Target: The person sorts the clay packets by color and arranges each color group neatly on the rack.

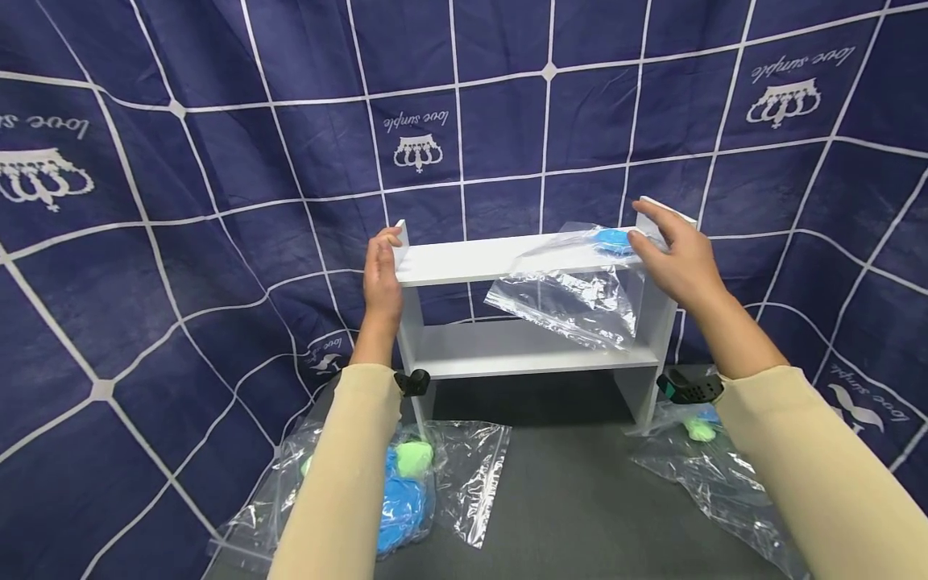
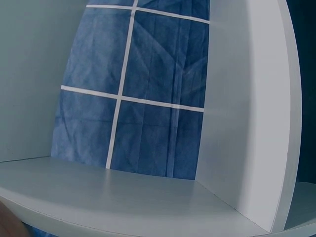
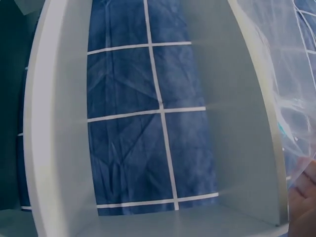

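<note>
A white shelf unit (image 1: 493,354) stands in front of me. My left hand (image 1: 382,278) holds its left side panel near the top, fingers bent over the edge. On the top board's right end lies a clear zip bag (image 1: 573,302) with a blue lump (image 1: 615,241) inside; its zip end hangs over the front. Close to the lump is my right hand (image 1: 681,262), thumb and forefinger spread apart. In the right wrist view, the fingers (image 3: 303,195) appear beside the bag's plastic. Only a sliver of the left hand (image 2: 10,222) shows in its wrist view.
On the dark tabletop (image 1: 565,491), clear bags with blue and green lumps (image 1: 402,507) lie at the left, partly behind my left sleeve. Another bag (image 1: 714,459) with a green lump lies at the right. A blue gridded curtain (image 1: 500,145) hangs behind the shelf.
</note>
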{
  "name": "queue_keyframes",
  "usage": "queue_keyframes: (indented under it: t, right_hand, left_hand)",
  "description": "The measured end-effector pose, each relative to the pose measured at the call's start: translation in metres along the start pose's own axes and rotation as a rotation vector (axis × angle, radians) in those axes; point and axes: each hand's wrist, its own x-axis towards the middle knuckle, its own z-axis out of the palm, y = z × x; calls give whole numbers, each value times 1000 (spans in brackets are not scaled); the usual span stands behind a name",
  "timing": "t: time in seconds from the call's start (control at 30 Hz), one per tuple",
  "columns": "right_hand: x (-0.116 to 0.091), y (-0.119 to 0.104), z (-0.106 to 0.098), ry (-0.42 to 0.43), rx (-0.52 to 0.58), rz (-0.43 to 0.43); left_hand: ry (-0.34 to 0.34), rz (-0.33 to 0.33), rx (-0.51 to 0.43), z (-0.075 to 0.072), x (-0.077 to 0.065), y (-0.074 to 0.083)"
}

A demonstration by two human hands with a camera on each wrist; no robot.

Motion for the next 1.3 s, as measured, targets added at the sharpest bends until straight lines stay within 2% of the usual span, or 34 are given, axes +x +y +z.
queue_keyframes:
  t: [0.17, 0.33, 0.47, 0.77, 0.97, 1.3]
  right_hand:
    - [-10, 4, -1, 69, 37, -29]
    - [-19, 8, 1, 168, 153, -125]
    - [-28, 11, -4, 250, 183, -159]
    - [-50, 25, -14, 324, 94, -119]
    - [-61, 35, -22, 335, 118, -114]
    - [-85, 73, -28, 381, 86, 38]
  left_hand:
    - [-11, 13, -9, -1, 2, -2]
    - [-9, -10, 16, -1, 2, -1]
    - [-14, -28, 13, 0, 2, 0]
    - [-19, -32, 20, 1, 2, 1]
    - [-9, -27, 34, 0, 0, 0]
    - [-12, -2, 33, 0, 1, 0]
